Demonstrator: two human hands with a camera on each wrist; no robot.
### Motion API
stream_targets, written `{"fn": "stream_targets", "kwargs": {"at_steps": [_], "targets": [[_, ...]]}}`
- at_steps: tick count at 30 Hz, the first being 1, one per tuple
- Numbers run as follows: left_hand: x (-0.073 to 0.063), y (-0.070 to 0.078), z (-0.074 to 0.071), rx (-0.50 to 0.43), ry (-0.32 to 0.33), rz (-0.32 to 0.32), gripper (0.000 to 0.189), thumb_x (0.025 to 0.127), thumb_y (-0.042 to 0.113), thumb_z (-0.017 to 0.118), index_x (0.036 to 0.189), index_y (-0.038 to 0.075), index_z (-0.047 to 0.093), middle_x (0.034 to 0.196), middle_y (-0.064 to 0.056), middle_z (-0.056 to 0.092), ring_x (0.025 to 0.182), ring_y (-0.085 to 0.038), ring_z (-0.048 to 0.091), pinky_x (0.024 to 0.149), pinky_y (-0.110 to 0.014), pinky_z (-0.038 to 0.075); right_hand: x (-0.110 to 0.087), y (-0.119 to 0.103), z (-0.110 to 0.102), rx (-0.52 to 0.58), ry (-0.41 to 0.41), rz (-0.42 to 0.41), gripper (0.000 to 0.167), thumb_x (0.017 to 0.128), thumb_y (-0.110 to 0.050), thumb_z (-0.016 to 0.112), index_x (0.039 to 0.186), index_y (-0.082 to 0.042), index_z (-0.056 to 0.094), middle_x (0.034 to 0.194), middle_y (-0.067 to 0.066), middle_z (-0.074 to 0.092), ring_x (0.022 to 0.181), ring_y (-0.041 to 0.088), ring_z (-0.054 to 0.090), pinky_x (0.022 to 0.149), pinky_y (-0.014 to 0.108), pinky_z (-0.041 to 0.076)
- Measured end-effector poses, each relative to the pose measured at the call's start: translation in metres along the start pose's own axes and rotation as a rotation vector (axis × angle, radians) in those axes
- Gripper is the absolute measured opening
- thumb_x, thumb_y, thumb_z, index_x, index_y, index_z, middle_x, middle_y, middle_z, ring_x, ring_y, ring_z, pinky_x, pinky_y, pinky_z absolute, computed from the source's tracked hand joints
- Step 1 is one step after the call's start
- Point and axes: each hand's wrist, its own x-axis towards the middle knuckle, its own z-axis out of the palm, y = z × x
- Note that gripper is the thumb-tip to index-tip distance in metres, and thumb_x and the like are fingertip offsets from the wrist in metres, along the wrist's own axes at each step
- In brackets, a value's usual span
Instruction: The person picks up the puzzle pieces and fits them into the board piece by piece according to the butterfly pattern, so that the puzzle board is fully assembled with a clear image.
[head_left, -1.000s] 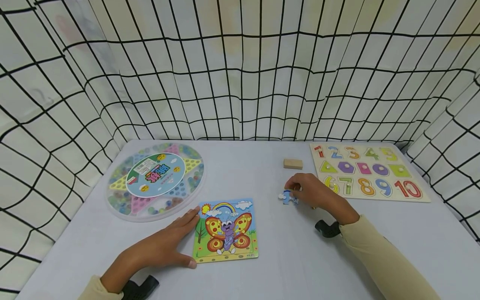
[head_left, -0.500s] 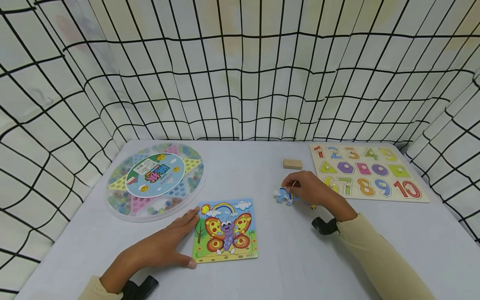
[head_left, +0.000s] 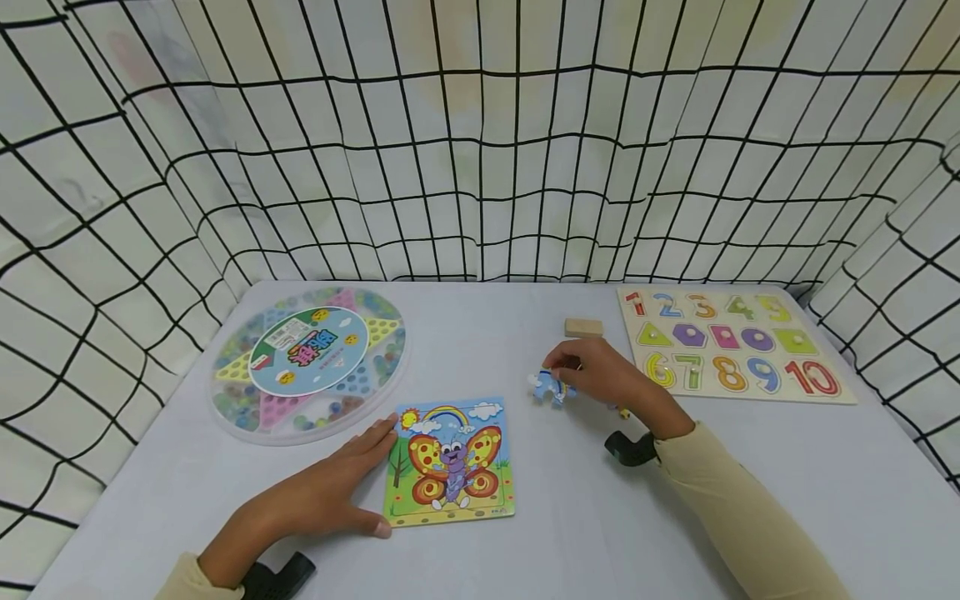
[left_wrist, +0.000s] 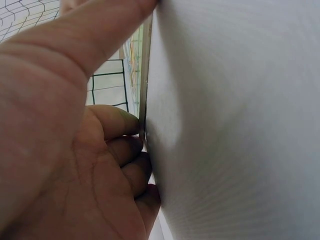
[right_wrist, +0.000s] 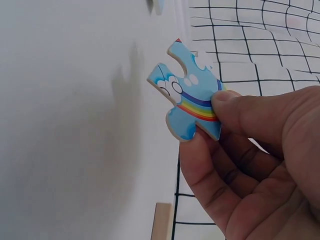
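Observation:
My right hand [head_left: 592, 371] pinches a light blue jigsaw puzzle piece [right_wrist: 195, 92] with a rainbow stripe and white cloud between thumb and fingers, held above the white table. Another small piece with yellow on it [head_left: 624, 412] lies behind the wrist, mostly covered by the hand. My left hand [head_left: 322, 496] rests along the left side of a square butterfly puzzle [head_left: 453, 467], fingertips at its upper left corner and thumb at the lower left one. Seen from the left wrist, the fingers [left_wrist: 122, 120] meet the thin edge of the board.
A round game set [head_left: 315, 358] under a clear cover sits at the back left. At the back right lies a wooden number puzzle [head_left: 731, 346], with a small wooden block [head_left: 583, 327] to its left. Black netting [head_left: 480, 167] surrounds the white table [head_left: 555, 533].
My right hand has moved left with the puzzle piece, away from the number puzzle, and more of the yellow piece behind it shows. My left hand and the butterfly puzzle have stayed in place.

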Motion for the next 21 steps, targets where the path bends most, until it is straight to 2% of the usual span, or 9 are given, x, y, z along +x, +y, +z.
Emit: {"fn": "stream_targets", "kwargs": {"at_steps": [9, 16, 21], "targets": [[0.000, -0.002, 0.000, -0.005, -0.003, 0.014, 0.114, 0.071, 0.061, 0.076, 0.155, 0.007, 0.022, 0.163, -0.001, 0.005, 0.146, -0.037, 0.008, 0.111, -0.058, 0.022, 0.011, -0.012, 0.007, 0.021, -0.016, -0.014, 0.011, 0.092, -0.003, 0.065, 0.101, -0.007, 0.072, 0.088, -0.004, 0.066, 0.078, 0.014, 0.056, 0.067, 0.027, 0.050], [0.001, -0.003, 0.001, -0.012, -0.006, 0.008, 0.114, 0.071, 0.060, 0.077, 0.155, 0.008, 0.022, 0.163, -0.001, 0.005, 0.146, -0.036, 0.007, 0.111, -0.058, 0.021, 0.016, -0.019, 0.013, 0.041, -0.016, -0.063, 0.012, 0.092, -0.002, 0.065, 0.101, -0.005, 0.072, 0.088, -0.003, 0.067, 0.077, 0.013, 0.056, 0.067, 0.028, 0.051], [0.001, -0.003, 0.001, -0.008, -0.006, 0.007, 0.114, 0.070, 0.060, 0.077, 0.155, 0.008, 0.022, 0.163, 0.000, 0.004, 0.146, -0.036, 0.008, 0.111, -0.058, 0.021, 0.020, -0.023, 0.017, 0.055, -0.030, -0.058, 0.012, 0.092, -0.003, 0.065, 0.102, -0.006, 0.072, 0.089, -0.004, 0.067, 0.077, 0.012, 0.057, 0.068, 0.028, 0.051]]}}
